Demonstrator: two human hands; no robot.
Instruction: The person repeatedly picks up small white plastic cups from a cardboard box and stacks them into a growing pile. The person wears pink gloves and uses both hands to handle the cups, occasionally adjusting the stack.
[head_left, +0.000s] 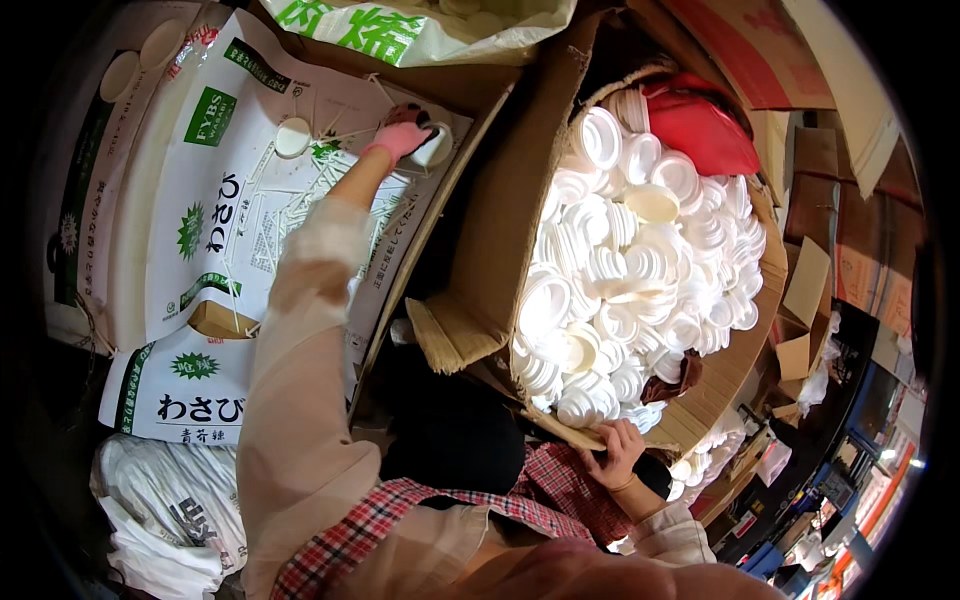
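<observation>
My left hand [402, 138], in a pink glove with dark fingertips, is closed on a small white plastic cup [431, 148] at the right side of a paper-lined cardboard box [478, 100]. Thin white sticks [318, 175] lie scattered under and around it, with a loose white disc [293, 137] to its left. My bare right hand [615, 455] grips the lower rim of a second cardboard box [465, 280], its fingers curled at the edge. That box is heaped with white plastic lids [635, 260], with red plastic [700, 120] at its top.
A printed white bag [410, 25] lies beyond the left box, and white sacks [170, 510] lie at lower left. Stacked cartons [865, 245] and an open carton [805, 290] stand at right, with more lids [700, 460] below the heaped box and assorted objects farther off.
</observation>
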